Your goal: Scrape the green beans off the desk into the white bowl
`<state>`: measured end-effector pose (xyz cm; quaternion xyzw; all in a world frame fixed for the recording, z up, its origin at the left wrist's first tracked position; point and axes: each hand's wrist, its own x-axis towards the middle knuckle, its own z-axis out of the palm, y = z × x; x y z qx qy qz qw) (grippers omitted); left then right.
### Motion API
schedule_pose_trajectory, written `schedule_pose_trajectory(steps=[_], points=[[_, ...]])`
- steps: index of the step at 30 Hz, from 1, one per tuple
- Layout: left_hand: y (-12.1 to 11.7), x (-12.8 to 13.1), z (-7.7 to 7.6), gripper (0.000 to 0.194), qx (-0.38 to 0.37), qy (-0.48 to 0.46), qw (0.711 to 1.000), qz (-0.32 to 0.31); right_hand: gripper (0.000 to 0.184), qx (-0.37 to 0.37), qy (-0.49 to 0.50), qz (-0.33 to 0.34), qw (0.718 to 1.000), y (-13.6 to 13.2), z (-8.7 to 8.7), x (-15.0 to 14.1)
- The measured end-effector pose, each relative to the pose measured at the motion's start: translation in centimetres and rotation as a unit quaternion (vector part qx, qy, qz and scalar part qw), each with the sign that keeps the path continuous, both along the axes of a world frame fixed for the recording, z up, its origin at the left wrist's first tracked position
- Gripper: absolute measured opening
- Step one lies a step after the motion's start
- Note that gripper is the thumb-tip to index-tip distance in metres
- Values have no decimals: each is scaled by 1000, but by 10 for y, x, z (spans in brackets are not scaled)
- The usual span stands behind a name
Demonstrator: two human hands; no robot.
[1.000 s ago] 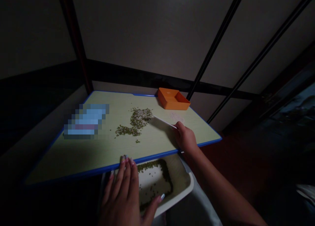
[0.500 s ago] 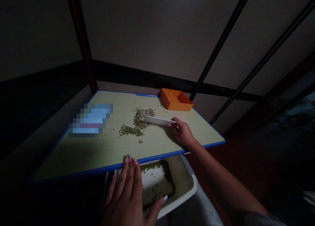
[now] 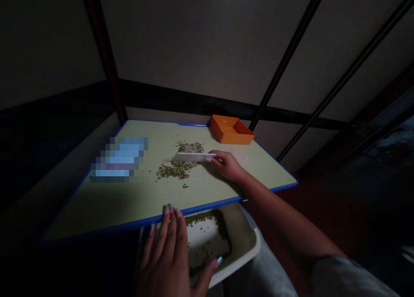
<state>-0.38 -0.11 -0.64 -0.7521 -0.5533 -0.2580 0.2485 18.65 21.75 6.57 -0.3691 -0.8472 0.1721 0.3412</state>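
Observation:
My right hand [image 3: 229, 164] pinches one end of a thin flat white card [image 3: 194, 157]. The card stands on its long edge across a spread of small green beans [image 3: 173, 171] mixed with fine whitish bits, covering part of them. My left hand [image 3: 168, 254] is open, its fingers stretched and thumb apart, over the left side of a white plastic tub [image 3: 239, 264]. Its fingertips touch the blue edge of the pale tabletop [image 3: 129, 202]. Below that edge, the tub has green beans along the sides of its floor; its left part is hidden.
An orange open box [image 3: 236, 137] stands at the table's back right corner. A pixelated bluish item [image 3: 121, 159] lies on the left side. A faint whitish patch [image 3: 238, 154] shows right of the beans. Dark-framed panels [image 3: 194, 51] rise behind the table.
My right hand has moved left with the card, which has swung from slanting to nearly level and now crosses the beans. My left hand stays at the table edge.

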Motion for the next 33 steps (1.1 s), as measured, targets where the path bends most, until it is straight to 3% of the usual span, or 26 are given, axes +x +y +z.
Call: schedule_pose_trajectory(steps=[5, 21, 33], points=[[1, 3, 2, 100, 22, -9, 1000, 4, 24, -25, 29, 32, 999, 2, -3, -3], [-1, 3, 7, 94, -9, -17, 1000, -2, 29, -104, 91, 87, 987, -18, -7, 24], [-1, 5, 8, 94, -12, -35, 999, -3, 24, -104, 128, 93, 982, -39, -9, 42]])
